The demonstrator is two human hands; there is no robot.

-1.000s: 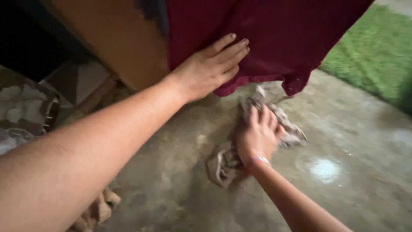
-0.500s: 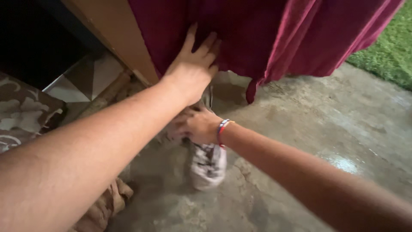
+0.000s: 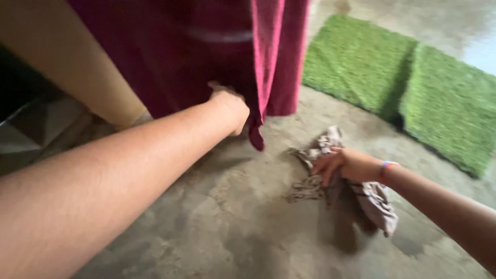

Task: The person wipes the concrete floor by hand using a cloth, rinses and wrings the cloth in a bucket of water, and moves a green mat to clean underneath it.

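My left hand (image 3: 230,106) grips the lower edge of a dark red hanging curtain (image 3: 206,51) and holds it bunched to one side. My right hand (image 3: 343,164), with a coloured bracelet at the wrist, presses on a crumpled grey-brown patterned rag (image 3: 336,181) that lies on the damp concrete floor (image 3: 232,217). The rag spreads out under and beyond my fingers, toward the lower right.
A tan wooden door frame (image 3: 62,67) stands at the left behind the curtain, with a dark opening beside it. Two green artificial grass mats (image 3: 403,82) lie on the floor at the upper right.
My left hand went from flat on the curtain to gripping its edge and gathering it left. My right hand dragged the rag from under the curtain out to the right across the floor.
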